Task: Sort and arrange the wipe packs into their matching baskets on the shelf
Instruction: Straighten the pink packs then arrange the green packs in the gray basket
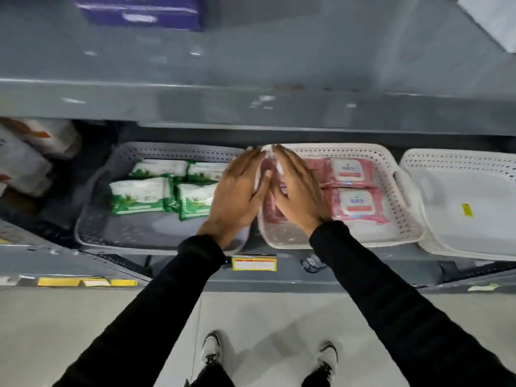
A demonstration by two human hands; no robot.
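Observation:
A grey basket [92, 219] at the left of the lower shelf holds several green-and-white wipe packs [139, 195]. Beside it, a cream basket [405, 216] holds pink wipe packs [357, 188] stacked at its right side. My left hand [240, 191] and my right hand [298, 191] reach over the cream basket's left half, palms facing each other. They press another pink wipe pack [269, 208] between them, and most of it is hidden by the hands. A white basket [446, 163] at the right shows only a yellow sticker inside.
The upper shelf's grey front edge [251, 104] overhangs the baskets. A purple box [139, 9] sits on that shelf. White wrapped packages [28, 163] lie at the far left of the lower shelf. A yellow price tag [254, 263] marks the shelf lip.

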